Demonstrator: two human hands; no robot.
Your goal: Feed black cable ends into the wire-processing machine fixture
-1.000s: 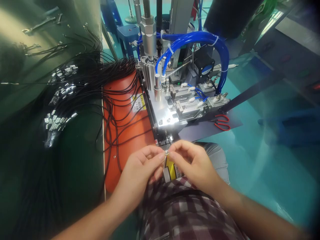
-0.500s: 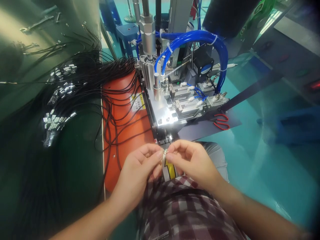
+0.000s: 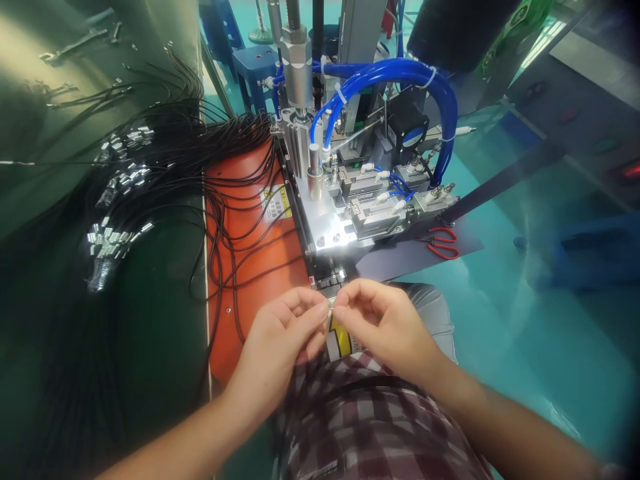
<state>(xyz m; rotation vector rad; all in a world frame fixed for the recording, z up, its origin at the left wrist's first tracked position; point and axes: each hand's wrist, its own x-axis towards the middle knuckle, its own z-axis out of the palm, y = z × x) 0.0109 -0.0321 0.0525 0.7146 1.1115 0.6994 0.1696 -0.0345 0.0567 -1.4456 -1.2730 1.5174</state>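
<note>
My left hand [image 3: 287, 327] and my right hand [image 3: 377, 320] meet fingertip to fingertip close to my body, both pinched closed. Between the fingertips shows a tiny pale, thin piece, too small to name. Just beyond my hands is the front end of a metal machine [image 3: 320, 220] with clamps and cylinders. Below the fingertips a white and yellow warning label [image 3: 341, 340] is partly covered by my hands.
Black cables [image 3: 235, 133] run over an orange plate [image 3: 255, 260] at the left, many with shiny metal ends [image 3: 107, 240]. Blue hoses [image 3: 400, 70] arch above the machine. Red-handled pliers [image 3: 444, 243] lie right of it. A wrench [image 3: 75, 47] rests at the far left.
Both hands stay nearly in place. The fingertips have shifted slightly around the tiny piece, and less of something pale shows between them.
</note>
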